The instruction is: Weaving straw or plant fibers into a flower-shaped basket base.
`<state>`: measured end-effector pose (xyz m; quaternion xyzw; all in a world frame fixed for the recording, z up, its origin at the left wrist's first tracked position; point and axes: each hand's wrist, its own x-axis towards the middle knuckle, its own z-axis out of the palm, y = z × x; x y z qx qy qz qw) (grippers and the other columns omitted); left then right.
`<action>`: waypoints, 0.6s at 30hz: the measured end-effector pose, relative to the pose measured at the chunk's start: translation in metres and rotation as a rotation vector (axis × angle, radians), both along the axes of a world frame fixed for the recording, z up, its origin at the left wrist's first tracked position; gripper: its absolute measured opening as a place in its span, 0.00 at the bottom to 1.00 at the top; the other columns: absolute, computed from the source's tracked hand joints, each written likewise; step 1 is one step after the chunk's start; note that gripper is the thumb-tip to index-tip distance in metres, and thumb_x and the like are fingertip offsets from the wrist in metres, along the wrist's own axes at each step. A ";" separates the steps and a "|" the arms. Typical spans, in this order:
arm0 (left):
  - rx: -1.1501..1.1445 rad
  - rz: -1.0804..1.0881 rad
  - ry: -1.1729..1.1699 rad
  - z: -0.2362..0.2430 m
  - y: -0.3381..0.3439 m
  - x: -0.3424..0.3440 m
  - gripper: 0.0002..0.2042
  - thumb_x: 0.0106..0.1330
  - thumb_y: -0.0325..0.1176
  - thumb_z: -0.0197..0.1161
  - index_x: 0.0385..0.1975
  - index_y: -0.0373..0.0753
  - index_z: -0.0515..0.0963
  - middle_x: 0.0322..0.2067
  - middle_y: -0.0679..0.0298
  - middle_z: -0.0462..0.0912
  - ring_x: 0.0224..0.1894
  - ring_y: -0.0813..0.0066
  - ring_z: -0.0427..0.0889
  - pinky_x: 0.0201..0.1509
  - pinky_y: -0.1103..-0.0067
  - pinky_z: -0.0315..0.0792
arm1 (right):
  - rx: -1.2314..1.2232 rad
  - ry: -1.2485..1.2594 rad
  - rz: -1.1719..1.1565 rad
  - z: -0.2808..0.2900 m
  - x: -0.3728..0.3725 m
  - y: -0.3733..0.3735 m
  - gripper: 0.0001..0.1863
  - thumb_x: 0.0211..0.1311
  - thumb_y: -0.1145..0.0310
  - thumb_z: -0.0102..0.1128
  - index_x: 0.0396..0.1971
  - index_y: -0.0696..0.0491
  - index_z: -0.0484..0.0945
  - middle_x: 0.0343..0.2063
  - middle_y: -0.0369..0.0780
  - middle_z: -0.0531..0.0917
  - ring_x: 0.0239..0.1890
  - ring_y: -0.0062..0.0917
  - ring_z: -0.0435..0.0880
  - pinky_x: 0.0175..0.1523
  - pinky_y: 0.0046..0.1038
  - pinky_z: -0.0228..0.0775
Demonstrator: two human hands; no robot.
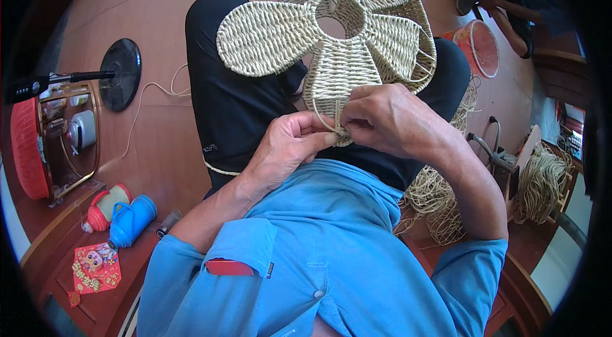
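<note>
A flower-shaped piece woven from pale straw cord (268, 37) rests across my knees, with several petals around a round open centre. Its nearest petal (341, 75) points toward my lap, and bare frame rods show at its unfinished end. My left hand (287, 149) is closed, thumb and forefinger pinching straw cord at that end. From the right, my right hand (392, 120) is curled shut at the same spot, its fingertips on the cord and partly hidden. A length of cord (220, 170) passes by my left wrist across my thigh.
Loose straw cord (440, 203) lies heaped at my right, beside a hanging bundle (542, 184). A red bucket (478, 50) and another person's legs (510, 24) are at far right. At left are a round black stand base (120, 75) and a blue flask (132, 221).
</note>
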<state>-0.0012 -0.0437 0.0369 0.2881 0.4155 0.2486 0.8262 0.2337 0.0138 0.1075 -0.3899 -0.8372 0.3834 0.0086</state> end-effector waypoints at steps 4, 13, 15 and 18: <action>-0.029 0.038 0.024 0.003 -0.004 0.003 0.10 0.77 0.30 0.71 0.53 0.37 0.85 0.38 0.74 0.86 0.28 0.94 0.69 0.31 0.90 0.63 | 0.046 -0.028 -0.070 0.001 -0.002 -0.012 0.07 0.61 0.71 0.67 0.38 0.56 0.85 0.35 0.44 0.84 0.36 0.45 0.89 0.42 0.44 0.82; -0.136 0.141 0.006 0.005 -0.005 0.011 0.09 0.75 0.29 0.72 0.50 0.36 0.83 0.34 0.73 0.85 0.28 0.93 0.70 0.29 0.88 0.61 | 0.130 0.029 -0.207 -0.017 -0.001 -0.036 0.07 0.68 0.69 0.65 0.37 0.57 0.79 0.34 0.46 0.81 0.35 0.48 0.88 0.41 0.48 0.82; -0.133 0.146 0.014 0.004 -0.006 0.012 0.09 0.75 0.29 0.71 0.50 0.36 0.82 0.33 0.73 0.85 0.28 0.93 0.70 0.30 0.88 0.62 | 0.115 0.022 -0.215 -0.016 -0.001 -0.036 0.07 0.69 0.69 0.65 0.38 0.57 0.79 0.34 0.46 0.81 0.36 0.48 0.88 0.41 0.49 0.82; -0.132 0.146 0.029 0.003 -0.005 0.013 0.09 0.75 0.27 0.70 0.50 0.37 0.81 0.34 0.72 0.84 0.28 0.92 0.71 0.29 0.89 0.63 | 0.095 0.023 -0.229 -0.018 -0.001 -0.036 0.07 0.70 0.69 0.64 0.38 0.57 0.79 0.35 0.46 0.81 0.36 0.48 0.88 0.41 0.49 0.82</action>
